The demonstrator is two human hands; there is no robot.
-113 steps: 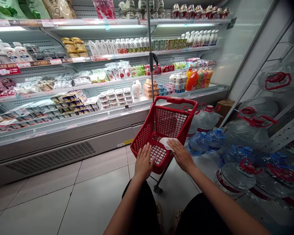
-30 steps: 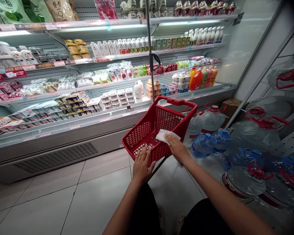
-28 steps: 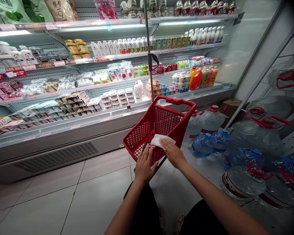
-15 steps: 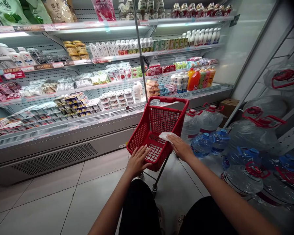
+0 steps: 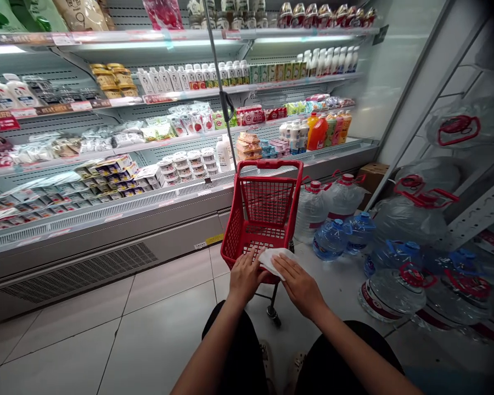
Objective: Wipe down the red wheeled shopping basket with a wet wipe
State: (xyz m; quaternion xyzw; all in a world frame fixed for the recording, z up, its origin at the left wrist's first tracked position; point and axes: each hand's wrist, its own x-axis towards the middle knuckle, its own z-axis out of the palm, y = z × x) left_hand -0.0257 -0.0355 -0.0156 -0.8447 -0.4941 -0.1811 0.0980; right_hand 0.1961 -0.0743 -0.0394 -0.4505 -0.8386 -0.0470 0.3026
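Observation:
A small red shopping cart [image 5: 267,211] with a mesh basket stands in front of me on the tiled floor. My left hand [image 5: 246,276] rests on the near rim of its basket. My right hand [image 5: 297,283] presses a white wipe [image 5: 273,259] against the same rim, just right of the left hand. The basket looks to hold nothing. My knees in black trousers show at the bottom of the view.
An open chilled display case [image 5: 148,142] with dairy packs, bottles and juices runs along the left and back. Large water jugs [image 5: 395,258] with red or blue caps crowd the floor at the right. A metal pole [image 5: 220,88] rises behind the cart.
The cart has swung round and drawn square to me. Both hands have come together on its near rim, the right one still carrying the wipe.

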